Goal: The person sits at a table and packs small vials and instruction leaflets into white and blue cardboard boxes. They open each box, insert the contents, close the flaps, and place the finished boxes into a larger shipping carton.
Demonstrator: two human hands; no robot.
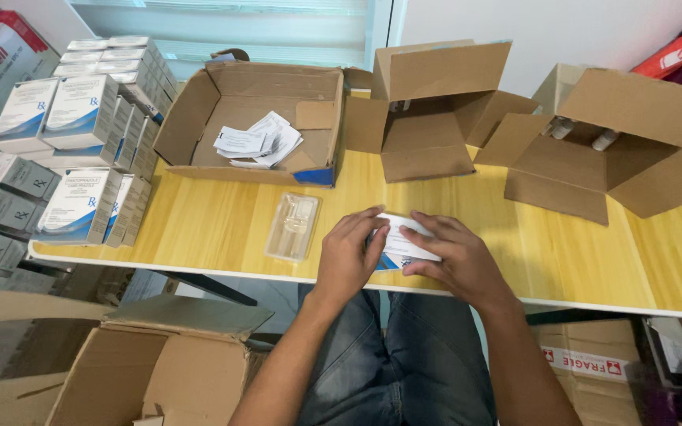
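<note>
Your left hand [349,256] and right hand [455,256] both grip one small white-and-blue carton [400,244] at the yellow wooden table's [199,221] six o'clock edge; three open brown cardboard boxes stand at twelve, the leftmost [250,122] holding white paper leaflets [258,140]

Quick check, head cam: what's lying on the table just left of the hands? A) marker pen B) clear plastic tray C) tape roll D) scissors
B: a clear plastic tray lies flat on the yellow table, just beside the left hand, while both hands, left and right hand, hold a small white carton.
</note>
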